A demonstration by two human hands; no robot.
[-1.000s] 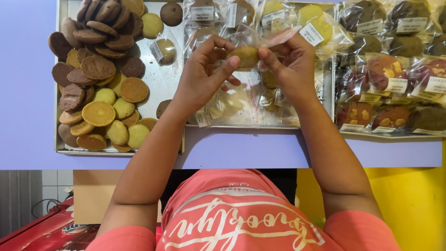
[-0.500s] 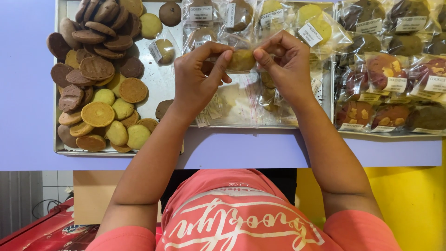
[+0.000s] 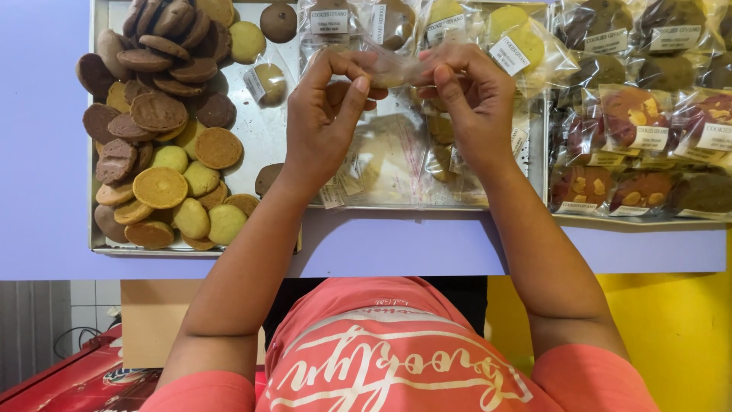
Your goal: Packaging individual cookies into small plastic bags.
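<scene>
Hands meet above the metal tray (image 3: 103, 130), both pinching one small clear bag (image 3: 393, 70) with a pale cookie inside. Left hand (image 3: 324, 114) grips the bag's left end between thumb and forefinger; right hand (image 3: 473, 99) clenches the right end, fingers curled over the film. The bag hangs in the air over the tray's far half, clear of everything below it.

Landmark: the tray. On its left part lies a heap of loose cookies (image 3: 156, 130), brown, tan and pale green, overlapping each other. One already wrapped cookie (image 3: 267, 82) lies on bare metal just right of that heap. Under the hands, on the tray's right part, lies a stack of empty clear bags (image 3: 385, 164) with small labels. Along the tray's far edge and beyond its right rim sit rows of packed cookies (image 3: 648, 145), dark, red-brown and yellow, each bag labelled.

Judgement on the step: the bag's mouth appears to be in the course of closing or folding, though the exact fold is hidden behind the fingers. To do this well, the cookie should sit flat and centred before the film is drawn tight, so it does not crack. Both pinches should pull evenly, keeping the film smooth and the label facing out. Holding the bag over the tray is sound: a slip lands it on the empty bags, not the purple table (image 3: 46, 168). Crumbs caught in the fold would weaken the closure.
</scene>
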